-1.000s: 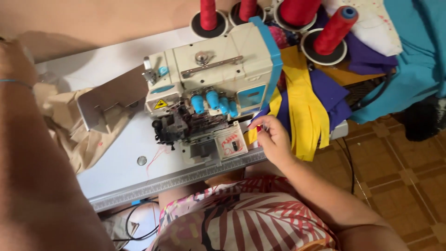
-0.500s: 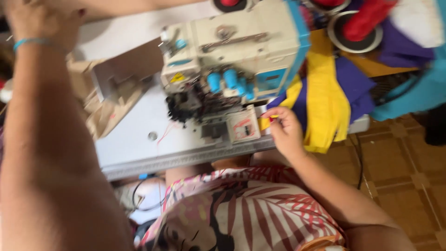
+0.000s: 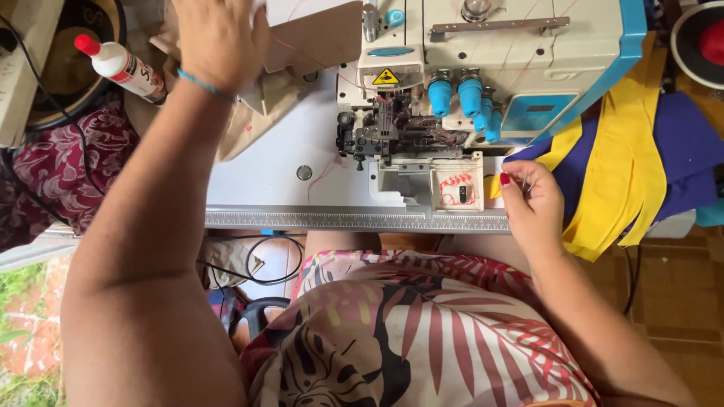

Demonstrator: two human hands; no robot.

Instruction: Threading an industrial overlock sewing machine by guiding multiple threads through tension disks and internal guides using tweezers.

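Observation:
A cream overlock sewing machine with blue knobs stands on a white table. My right hand rests at the machine's right front corner, its fingers pinching the end of a yellow fabric strip that hangs over purple cloth. My left hand reaches far back on the left and lies on beige fabric piled beside the machine. A blue band circles that wrist.
A white bottle with a red cap lies at the far left by a dark round bowl. A thread cone's base shows at the top right. Cables hang under the table's front edge.
My view has swung in closer and leftward. My left arm has stretched forward until the hand lies on the beige fabric. My right hand stays at the yellow strip by the machine.

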